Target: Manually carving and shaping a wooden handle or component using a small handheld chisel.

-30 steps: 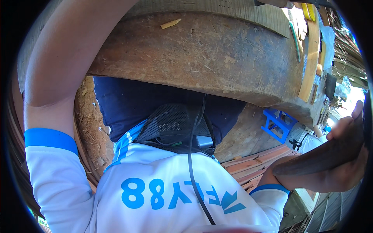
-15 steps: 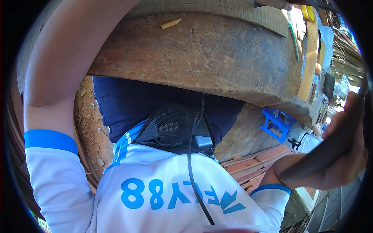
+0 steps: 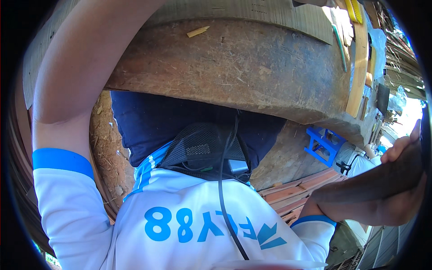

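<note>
My left arm (image 3: 81, 67) reaches up from the left side, over the end of a thick, worn wooden bench (image 3: 234, 67), and leaves the picture at the top. A sliver of a hand (image 3: 318, 2) shows at the top edge, beside a grey-brown board (image 3: 270, 18). Whether it is my left hand, and what it holds, I cannot tell. At the right rim my right hand (image 3: 400, 180) is raised, the arm bent and in shadow. Its fingers are curled against something dark at the picture's edge, mostly cut off.
A small wood chip (image 3: 198, 31) lies on the bench. To the right are a yellow-handled brush (image 3: 354, 11), a thin green stick (image 3: 339, 47) and a pale wooden strip (image 3: 357, 67). Below stand a blue plastic stool (image 3: 323, 145) and reddish planks (image 3: 288, 193). A black cable (image 3: 220, 193) hangs down my front.
My right hand has shifted outward to the right rim, and less of its fingers shows. At the top edge the sliver of a hand is smaller. The whole view has tilted slightly.
</note>
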`<state>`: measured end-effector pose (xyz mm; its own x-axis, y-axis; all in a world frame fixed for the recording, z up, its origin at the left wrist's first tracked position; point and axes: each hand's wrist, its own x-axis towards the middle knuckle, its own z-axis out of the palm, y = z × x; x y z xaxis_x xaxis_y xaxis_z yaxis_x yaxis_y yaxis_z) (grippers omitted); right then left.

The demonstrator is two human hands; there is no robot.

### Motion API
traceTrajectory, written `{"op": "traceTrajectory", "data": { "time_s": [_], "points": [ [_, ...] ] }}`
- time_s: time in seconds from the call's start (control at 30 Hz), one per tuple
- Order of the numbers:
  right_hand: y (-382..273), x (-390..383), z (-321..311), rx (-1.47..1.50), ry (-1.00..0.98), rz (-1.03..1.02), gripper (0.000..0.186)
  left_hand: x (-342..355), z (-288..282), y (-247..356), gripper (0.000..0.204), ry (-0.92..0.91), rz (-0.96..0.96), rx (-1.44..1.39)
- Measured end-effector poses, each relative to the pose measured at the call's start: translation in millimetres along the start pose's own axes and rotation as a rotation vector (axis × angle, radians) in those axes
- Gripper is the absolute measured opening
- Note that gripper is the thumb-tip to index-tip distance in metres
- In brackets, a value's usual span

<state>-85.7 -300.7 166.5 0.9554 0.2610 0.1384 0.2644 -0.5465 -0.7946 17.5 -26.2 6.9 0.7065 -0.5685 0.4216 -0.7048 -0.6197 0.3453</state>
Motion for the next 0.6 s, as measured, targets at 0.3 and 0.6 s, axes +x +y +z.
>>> {"op": "traceTrajectory", "data": {
  "time_s": [0.3, 0.6],
  "points": [
    [40, -14, 67, 0.111, 0.093, 0.052, 0.063, -6, -1, -10, 0.025, 0.129, 0.044, -0.063],
    [67, -16, 67, 0.047, 0.044, 0.115, 0.073, -6, -4, -15, 0.025, 0.02, 0.015, -0.142]
  ]
}}
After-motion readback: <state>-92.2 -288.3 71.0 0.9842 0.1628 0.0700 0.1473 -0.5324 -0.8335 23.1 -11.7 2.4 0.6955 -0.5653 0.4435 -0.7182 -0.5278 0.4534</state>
